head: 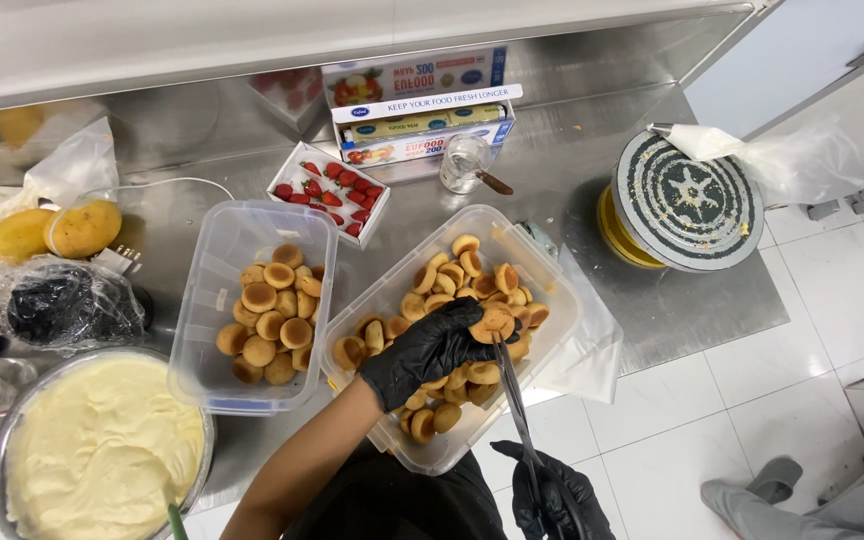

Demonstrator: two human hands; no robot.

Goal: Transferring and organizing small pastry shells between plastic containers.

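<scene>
Left hand (430,350), gloved black, grip closed on a small round cake (495,321) held over the right tub (555,268), steadied for long scissors (518,415) gripped shut in right hand (552,492); left tub (214,300) alongside on desk (692,300).

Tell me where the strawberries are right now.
The strawberries lie in a small white tray at the back of the steel counter, behind the left clear tub of cakes.

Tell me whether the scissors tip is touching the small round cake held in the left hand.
Touching. The head view shows the scissors blades running up from the right hand to meet the cake pinched by the left hand.
</scene>
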